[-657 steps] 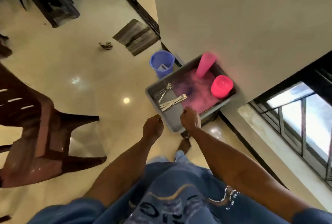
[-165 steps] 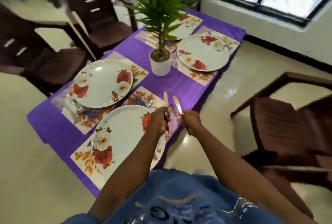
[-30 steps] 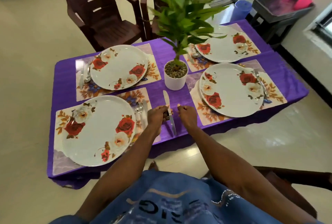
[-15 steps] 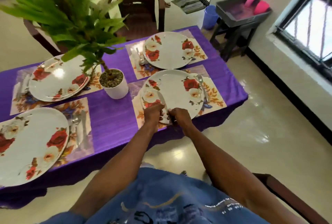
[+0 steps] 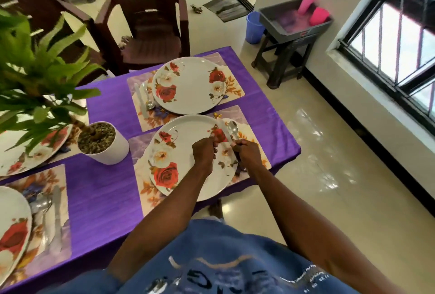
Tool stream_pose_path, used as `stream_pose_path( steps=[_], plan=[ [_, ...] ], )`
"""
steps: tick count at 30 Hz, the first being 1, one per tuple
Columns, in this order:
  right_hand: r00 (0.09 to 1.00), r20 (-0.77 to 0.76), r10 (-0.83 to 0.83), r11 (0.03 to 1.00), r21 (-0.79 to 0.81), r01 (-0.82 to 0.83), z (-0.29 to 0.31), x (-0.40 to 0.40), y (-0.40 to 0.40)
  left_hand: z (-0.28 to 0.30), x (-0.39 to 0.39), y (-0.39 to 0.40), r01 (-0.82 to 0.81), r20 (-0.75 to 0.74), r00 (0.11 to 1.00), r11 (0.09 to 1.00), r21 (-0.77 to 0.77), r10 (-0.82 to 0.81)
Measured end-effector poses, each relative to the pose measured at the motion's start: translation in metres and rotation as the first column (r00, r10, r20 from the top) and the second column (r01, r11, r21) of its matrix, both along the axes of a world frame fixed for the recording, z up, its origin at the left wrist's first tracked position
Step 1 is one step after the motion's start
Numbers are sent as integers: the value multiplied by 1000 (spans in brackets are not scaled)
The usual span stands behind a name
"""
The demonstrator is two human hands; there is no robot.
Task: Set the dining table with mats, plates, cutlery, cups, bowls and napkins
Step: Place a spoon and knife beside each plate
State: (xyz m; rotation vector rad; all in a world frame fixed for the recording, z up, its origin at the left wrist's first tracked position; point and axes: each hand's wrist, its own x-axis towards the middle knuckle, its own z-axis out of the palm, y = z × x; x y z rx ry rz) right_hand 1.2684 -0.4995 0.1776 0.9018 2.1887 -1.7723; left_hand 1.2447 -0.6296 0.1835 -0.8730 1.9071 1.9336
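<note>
A: Knife – where is it vs your fingers?

B: Blade sticks up & away from my two hands, lying over the right rim of the near plate, across the red rose print. Handle end runs down btwn my hands. My right hand is curled round sth at the handle end, fingers bent tight; looks like the knife handle, but can't tell for sure, it's hidden under the knuckles.

A: Left hand?

B: Left hand is curled too, knuckles up, fingertips right beside the blade's lower part. Can't tell if it pinches the knife or only touches it.

A: Spoon?

B: Spoon lies just right of the blade, bowl up, on the near mat. Its handle goes under my right hand.

A: Rest of the table?

B: Purple cloth w/ four floral mats. Far plate on the far mat, w/ a knife & spoon already at its left edge. Left-near setting has a spoon and knife beside its plate. White pot w/ a green plant in the middle.

A: Beyond the table?

B: Grey tub on a dark stool by the window, pink cups in it. Blue bucket beside it on the floor. Brown chair at the far side.
</note>
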Motion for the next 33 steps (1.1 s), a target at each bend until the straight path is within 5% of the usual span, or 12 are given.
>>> stream_pose_path(
  steps=[5, 14, 33],
  plan=[
    [998, 14, -56, 993, 107, 54, -8, -34, 40, 1, -32, 22, 76, -14, 997, 994, -80, -77],
    [991, 95, 98, 940, 317, -123, -35, -54, 64, -12, -33, 26, -50, 82, 995, 996, -76, 56],
    [935, 154, 319, 804, 479, -353, -37, -64, 76, -5, -22, 57, -180, 33, 982, 974, -137, 186]
  ],
)
